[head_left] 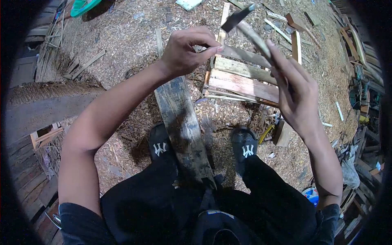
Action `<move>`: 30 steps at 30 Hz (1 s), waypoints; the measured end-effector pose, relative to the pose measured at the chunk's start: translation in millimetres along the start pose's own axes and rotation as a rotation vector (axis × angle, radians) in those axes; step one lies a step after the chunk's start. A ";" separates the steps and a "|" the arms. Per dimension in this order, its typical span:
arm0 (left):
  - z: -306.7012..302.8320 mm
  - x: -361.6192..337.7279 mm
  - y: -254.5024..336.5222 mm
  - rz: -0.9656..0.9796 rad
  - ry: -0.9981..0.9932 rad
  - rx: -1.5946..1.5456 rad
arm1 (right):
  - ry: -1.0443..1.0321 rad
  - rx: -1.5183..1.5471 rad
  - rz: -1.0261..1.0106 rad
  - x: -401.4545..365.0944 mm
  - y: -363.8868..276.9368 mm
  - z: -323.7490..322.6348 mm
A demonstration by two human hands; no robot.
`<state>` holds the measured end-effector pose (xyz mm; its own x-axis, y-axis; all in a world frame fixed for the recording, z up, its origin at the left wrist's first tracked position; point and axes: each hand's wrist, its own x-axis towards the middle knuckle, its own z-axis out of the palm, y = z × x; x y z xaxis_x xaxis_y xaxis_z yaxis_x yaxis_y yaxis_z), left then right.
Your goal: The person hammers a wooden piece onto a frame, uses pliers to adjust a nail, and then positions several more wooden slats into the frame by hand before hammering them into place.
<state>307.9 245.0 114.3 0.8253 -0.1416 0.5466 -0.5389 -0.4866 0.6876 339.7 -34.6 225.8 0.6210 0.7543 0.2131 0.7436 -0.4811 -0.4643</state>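
Observation:
My right hand (297, 90) grips a hammer (254, 37) by its light wooden handle. The dark metal head is raised, up and to the right of my left hand (188, 50). Thumb and index finger of that left hand are pinched together; whatever is between them is too small to make out. Just beyond the pinch lies a wooden slat crate (245, 83), made of several pale and reddish boards, partly covered by my right hand. Under my left wrist runs a worn wooden plank (181, 118), stretching back between my legs.
Wood chips cover the ground (126, 53). A wooden block (282, 134) lies right of my sandal (245, 147). Scrap wood (297, 45) is scattered at the upper right. A green plastic object (83, 7) sits at the upper left, and stacked boards line both sides.

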 end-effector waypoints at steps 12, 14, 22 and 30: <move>-5.0 -4.8 -1.8 0.005 -0.070 -0.063 | -0.095 0.075 0.056 -3.2 1.7 8.8; -7.5 -4.9 1.3 -0.004 -0.106 -0.079 | -0.134 0.084 0.105 -4.5 1.2 9.3; -8.8 -5.5 5.1 -0.071 -0.092 -0.058 | -0.068 0.059 0.040 -6.8 0.9 10.0; -5.9 -2.1 7.4 -0.017 -0.049 -0.039 | -0.102 -0.008 0.076 -5.4 -4.5 7.7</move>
<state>301.2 246.8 121.1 0.8410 -0.1762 0.5116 -0.5304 -0.4556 0.7149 331.1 -33.1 220.2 0.6474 0.7570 0.0888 0.6975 -0.5415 -0.4692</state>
